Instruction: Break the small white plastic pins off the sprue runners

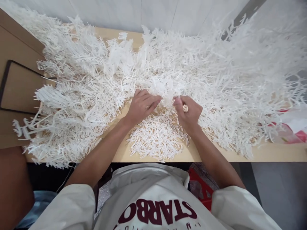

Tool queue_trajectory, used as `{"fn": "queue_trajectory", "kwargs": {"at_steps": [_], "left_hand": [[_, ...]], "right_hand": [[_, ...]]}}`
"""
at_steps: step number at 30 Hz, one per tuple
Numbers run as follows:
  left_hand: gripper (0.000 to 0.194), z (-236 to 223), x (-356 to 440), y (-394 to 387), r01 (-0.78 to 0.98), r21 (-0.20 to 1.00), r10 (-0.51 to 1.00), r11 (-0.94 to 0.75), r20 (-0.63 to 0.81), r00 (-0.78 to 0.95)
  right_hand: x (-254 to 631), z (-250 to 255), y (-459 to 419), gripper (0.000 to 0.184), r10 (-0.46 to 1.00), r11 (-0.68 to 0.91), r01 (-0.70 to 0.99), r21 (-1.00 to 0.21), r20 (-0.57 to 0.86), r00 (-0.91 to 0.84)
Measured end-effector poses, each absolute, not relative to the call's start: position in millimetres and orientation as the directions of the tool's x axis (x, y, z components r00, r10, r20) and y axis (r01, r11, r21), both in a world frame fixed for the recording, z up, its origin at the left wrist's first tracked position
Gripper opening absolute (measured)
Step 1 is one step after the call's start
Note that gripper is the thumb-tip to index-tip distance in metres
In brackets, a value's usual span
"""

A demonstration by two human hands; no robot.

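A large heap of white plastic sprigs [168, 70] with thin comb-like prongs covers most of a pale wooden table [216, 155]. My left hand [141, 105] rests on the heap's near edge with fingers curled and pressed together around some sprigs. My right hand [188, 111] is closed in a pinch on a sprig just to the right, its thumb and fingers gripping white prongs. A smaller loose pile of white sprigs [155, 137] lies on the table between my wrists, near the front edge.
A brown board with a black-outlined rectangle [16, 86] lies at the left. A clear plastic bag with red parts [291, 127] sits at the right edge. A red item [201, 188] shows under the table. Another person's arm [11, 185] is at lower left.
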State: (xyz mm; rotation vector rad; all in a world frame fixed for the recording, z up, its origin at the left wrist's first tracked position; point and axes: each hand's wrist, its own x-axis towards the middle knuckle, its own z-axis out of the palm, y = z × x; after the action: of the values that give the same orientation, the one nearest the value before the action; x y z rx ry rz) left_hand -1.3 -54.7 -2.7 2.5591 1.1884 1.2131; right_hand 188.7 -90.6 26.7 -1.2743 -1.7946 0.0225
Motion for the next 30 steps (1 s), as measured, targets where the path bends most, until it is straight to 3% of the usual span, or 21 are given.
{"fn": "queue_trajectory", "kwargs": {"at_steps": [2, 4, 8, 12, 17, 20, 24, 30], "left_hand": [[0.020, -4, -1, -56, 0.624, 0.329, 0.649, -0.709, 0.651, 0.394], [0.019, -4, -2, -56, 0.640, 0.317, 0.642, -0.700, 0.671, 0.370], [0.019, -4, -5, -58, 0.656, 0.282, 0.632, -0.700, 0.672, 0.385], [0.019, -4, -5, -61, 0.640, 0.222, 0.601, -0.736, 0.649, 0.466], [0.018, -6, -5, -61, 0.647, 0.133, 0.566, -0.750, 0.636, 0.525], [0.016, -5, -2, -62, 0.623, 0.188, 0.570, -0.759, 0.653, 0.498], [0.014, 0, 5, -67, 0.533, 0.337, 0.591, -0.776, 0.683, 0.429], [0.019, 9, 17, -77, 0.458, 0.544, 0.708, -0.703, 0.597, 0.378]], "right_hand": [[192, 28, -87, 0.031, 0.827, 0.336, 0.716, -0.612, 0.555, 0.087], [192, 28, -87, 0.037, 0.864, 0.265, 0.707, -0.656, 0.488, 0.128], [189, 24, -91, 0.049, 0.845, 0.322, 0.786, -0.528, 0.534, 0.013], [185, 22, -92, 0.037, 0.839, 0.471, 0.798, -0.376, 0.471, -0.273], [185, 20, -91, 0.035, 0.832, 0.517, 0.808, -0.284, 0.391, -0.394], [184, 17, -93, 0.035, 0.822, 0.526, 0.802, -0.282, 0.409, -0.396], [182, 14, -98, 0.034, 0.750, 0.574, 0.781, -0.245, 0.541, -0.381], [184, 14, -99, 0.034, 0.662, 0.598, 0.780, -0.185, 0.662, -0.351]]}}
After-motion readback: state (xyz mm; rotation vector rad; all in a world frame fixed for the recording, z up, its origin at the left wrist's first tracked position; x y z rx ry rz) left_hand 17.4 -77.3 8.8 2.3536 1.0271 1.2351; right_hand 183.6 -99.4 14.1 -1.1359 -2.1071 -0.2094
